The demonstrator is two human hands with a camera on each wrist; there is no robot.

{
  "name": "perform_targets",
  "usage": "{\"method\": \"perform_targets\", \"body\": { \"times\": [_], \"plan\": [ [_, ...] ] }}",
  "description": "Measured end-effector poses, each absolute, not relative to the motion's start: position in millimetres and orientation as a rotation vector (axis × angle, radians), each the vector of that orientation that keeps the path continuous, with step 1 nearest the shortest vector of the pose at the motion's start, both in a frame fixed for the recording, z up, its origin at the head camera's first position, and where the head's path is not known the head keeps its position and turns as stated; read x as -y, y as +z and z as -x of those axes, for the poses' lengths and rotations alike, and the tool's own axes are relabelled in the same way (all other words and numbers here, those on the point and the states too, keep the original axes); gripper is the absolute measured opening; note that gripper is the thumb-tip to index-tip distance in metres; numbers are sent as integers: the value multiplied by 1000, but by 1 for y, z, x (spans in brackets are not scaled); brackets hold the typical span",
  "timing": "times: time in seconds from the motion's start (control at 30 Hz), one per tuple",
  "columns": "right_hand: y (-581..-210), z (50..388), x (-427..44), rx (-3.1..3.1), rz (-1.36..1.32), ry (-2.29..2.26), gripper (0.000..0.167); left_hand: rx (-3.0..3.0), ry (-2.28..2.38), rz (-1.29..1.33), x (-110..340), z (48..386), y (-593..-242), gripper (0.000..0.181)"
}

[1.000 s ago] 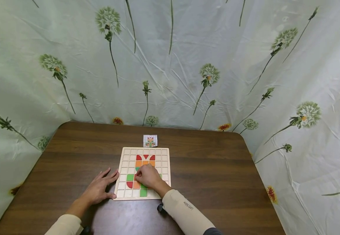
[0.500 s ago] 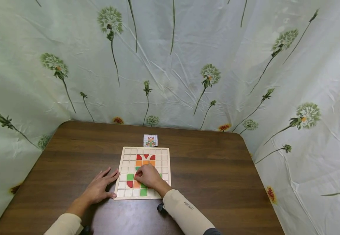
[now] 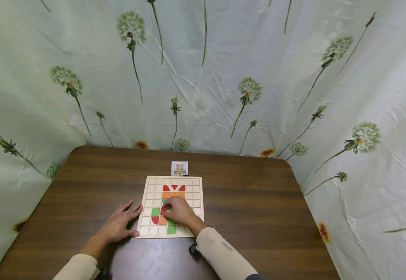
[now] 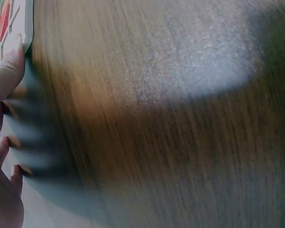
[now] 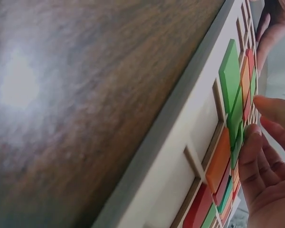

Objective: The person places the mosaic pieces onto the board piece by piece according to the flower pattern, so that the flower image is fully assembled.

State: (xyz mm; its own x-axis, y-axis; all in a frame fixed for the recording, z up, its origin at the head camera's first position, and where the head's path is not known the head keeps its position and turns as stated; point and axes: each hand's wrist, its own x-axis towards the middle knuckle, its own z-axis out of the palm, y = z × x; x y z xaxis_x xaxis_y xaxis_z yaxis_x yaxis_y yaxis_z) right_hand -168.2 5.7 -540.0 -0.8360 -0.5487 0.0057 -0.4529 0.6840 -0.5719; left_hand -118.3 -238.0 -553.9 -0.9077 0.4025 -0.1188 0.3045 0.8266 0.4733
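Observation:
A pale wooden grid board [image 3: 150,194] lies flat on the table, bearing red, orange and green tiles in a tulip-like pattern. My left hand [image 3: 116,224] rests with spread fingers at the board's left edge, fingertip and thumb touching it. Over the board's middle, my right hand [image 3: 179,212] has thumb and index finger bent together on a red tile [image 3: 164,209], mostly covered by the fingers. Left of it sits a green tile [image 3: 155,211]; below are a rounded red tile [image 3: 155,220] and an orange tile [image 3: 162,220]. The right hand hides several tiles beneath it.
A small printed card [image 3: 180,168] with a coloured grid picture lies just beyond the board. The brown wooden table [image 3: 245,202] extends around it. A pale curtain [image 3: 210,77] with dandelion prints hangs behind the table and at its sides.
Both hands stay in nearly the same place. The right fingers hold their position over the red tile; the head view shifts very slightly.

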Motion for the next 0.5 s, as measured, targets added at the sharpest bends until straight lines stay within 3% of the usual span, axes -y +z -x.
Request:
{"method": "perform_targets", "body": {
  "times": [0.5],
  "plan": [
    [-538, 177, -52, -2674, 578, -1218, 13, -2783, 695, -541, 249, 118, -553, 95]
  ]
}}
